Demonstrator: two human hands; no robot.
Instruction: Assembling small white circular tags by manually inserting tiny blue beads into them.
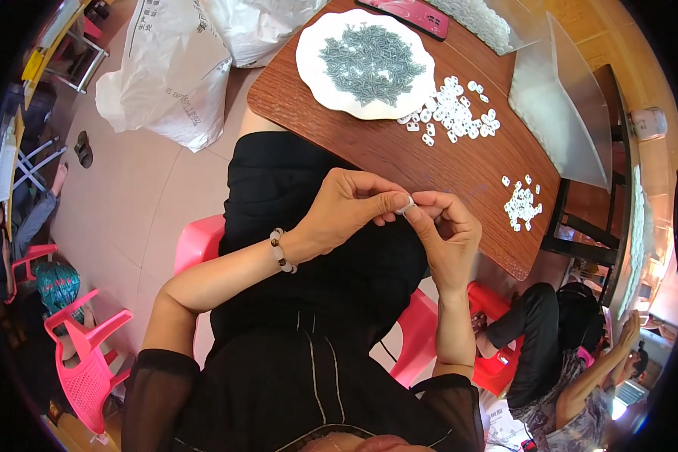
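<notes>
In front of my lap, at the table's near edge, both hands meet fingertip to fingertip. My left hand, with a beaded bracelet on its wrist, pinches a small white plastic piece between thumb and forefinger. From the other side my right hand grips the same piece, its thumb and fingers closed. Most of the piece is covered by fingertips. Just beyond lies a loose pile of white two-holed plastic pieces. A scalloped white plate holds many small grey screw-like parts.
The brown wooden table bears a smaller white-piece pile, a pink phone and translucent bins. White sacks stand on the floor at left. A pink chair is lower left; another person sits at right.
</notes>
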